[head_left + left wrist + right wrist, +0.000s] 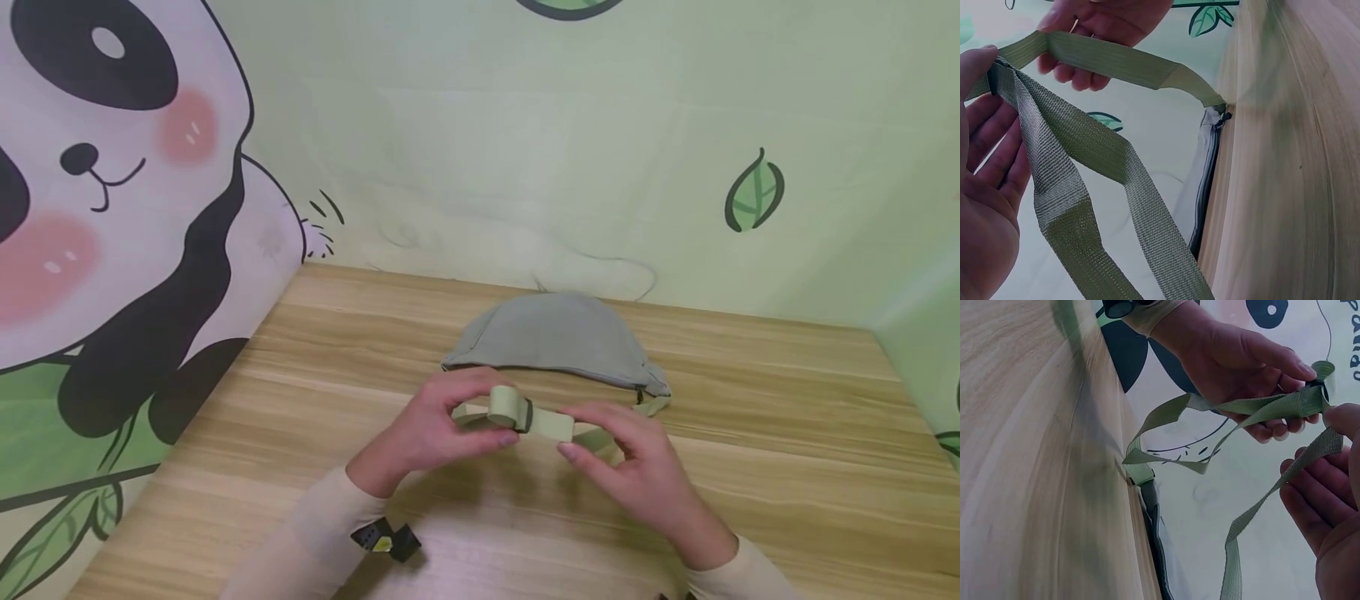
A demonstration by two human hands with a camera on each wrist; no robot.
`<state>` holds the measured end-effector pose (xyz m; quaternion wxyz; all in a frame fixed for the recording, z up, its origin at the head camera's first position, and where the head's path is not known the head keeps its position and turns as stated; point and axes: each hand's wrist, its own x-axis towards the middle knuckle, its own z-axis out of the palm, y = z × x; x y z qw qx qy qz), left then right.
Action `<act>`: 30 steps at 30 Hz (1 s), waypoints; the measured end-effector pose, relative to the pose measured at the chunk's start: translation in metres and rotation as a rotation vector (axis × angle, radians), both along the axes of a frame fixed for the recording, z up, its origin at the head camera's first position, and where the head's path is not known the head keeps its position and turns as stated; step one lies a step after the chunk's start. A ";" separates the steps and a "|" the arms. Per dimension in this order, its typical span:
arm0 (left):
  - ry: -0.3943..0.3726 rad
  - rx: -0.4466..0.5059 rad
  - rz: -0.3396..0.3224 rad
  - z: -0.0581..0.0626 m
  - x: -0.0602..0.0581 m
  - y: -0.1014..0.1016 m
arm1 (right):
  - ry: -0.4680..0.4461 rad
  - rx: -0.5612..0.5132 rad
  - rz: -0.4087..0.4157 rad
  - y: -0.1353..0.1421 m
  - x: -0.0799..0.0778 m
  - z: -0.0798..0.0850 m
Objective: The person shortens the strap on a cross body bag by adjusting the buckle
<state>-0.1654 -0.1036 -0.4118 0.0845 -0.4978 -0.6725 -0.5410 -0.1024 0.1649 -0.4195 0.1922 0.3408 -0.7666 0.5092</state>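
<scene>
A grey fanny pack (555,333) lies near the back of the table, its zipper edge facing me. Its light green webbing strap (551,423) is lifted in front of it. My left hand (435,421) pinches the strap at a dark slider buckle (528,415), where a loop of webbing stands up. To the right, my right hand (637,458) pinches the strap between thumb and fingers. In the left wrist view, folded lengths of webbing (1066,206) hang below the left hand. The right wrist view shows the strap (1138,469) joining the bag's end.
The wood-grain table (787,483) spreads around both hands. A pale green wall (487,150) with leaf drawings rises behind the bag, and a panda picture (135,208) covers the left side. A small black device (386,540) sits by the left cuff.
</scene>
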 end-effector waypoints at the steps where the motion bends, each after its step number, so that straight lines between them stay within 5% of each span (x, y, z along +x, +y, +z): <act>1: 0.000 0.001 -0.006 0.000 0.000 0.001 | 0.003 0.003 -0.001 -0.001 0.000 0.000; 30: 0.102 -0.052 -0.008 0.002 -0.001 0.013 | 0.130 0.187 -0.047 -0.006 0.000 0.016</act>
